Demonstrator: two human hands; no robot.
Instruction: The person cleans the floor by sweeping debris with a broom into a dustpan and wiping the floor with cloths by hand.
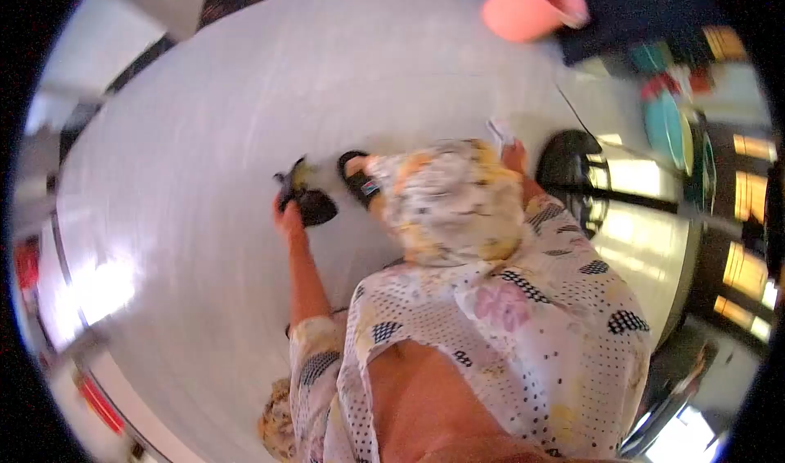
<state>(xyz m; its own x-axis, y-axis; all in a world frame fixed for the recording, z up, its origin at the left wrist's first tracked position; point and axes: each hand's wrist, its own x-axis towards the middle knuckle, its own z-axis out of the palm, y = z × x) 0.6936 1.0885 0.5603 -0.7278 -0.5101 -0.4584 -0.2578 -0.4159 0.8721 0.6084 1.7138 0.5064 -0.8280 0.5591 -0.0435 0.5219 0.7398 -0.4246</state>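
At the left, my left hand (288,218) is closed on a black object (315,205) with a rounded lower part and thin pieces sticking up; blur hides its kind. Right of it, my foot wears a black slipper (357,178) on the floor. Beyond my knee, in floral cloth (454,201), my right hand (513,157) grips a small whitish object (497,130), too blurred to name. That hand is partly hidden behind the knee.
Pale, shiny floor (196,136) spreads around me. A pink bucket (519,9) stands at the far right, beside a dark area. Near my right side is a black chair-like thing (568,165), and a teal basin (666,128) lies farther right.
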